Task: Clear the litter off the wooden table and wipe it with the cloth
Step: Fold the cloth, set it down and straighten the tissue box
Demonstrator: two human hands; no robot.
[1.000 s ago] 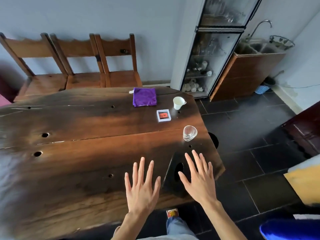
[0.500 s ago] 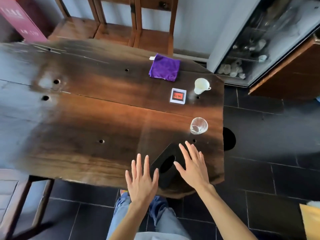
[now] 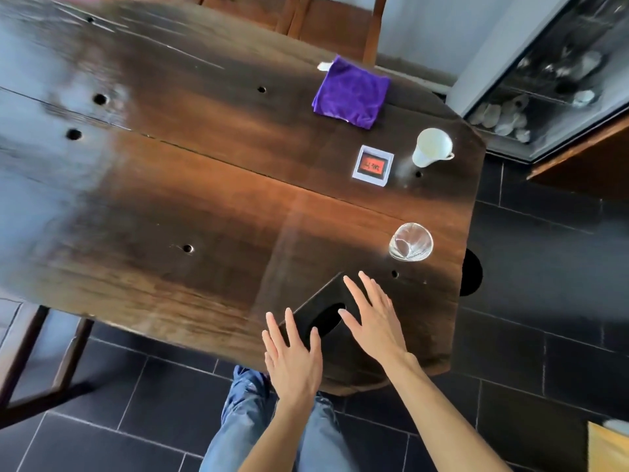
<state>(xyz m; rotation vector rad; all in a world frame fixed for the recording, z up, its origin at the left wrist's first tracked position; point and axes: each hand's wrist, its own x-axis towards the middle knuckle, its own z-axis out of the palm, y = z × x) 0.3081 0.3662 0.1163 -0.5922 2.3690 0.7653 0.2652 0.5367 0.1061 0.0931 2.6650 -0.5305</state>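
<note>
Hands (image 3: 335,338) spread flat (near edge) — cloth (image 3: 351,92) well apart, far side.

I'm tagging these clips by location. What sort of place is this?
Most likely a home dining area or kitchen. A large wooden table bears a white cup and a drinking glass, wooden chairs stand at its far side, and a glass-fronted cabinet holds what looks like crockery.
</note>
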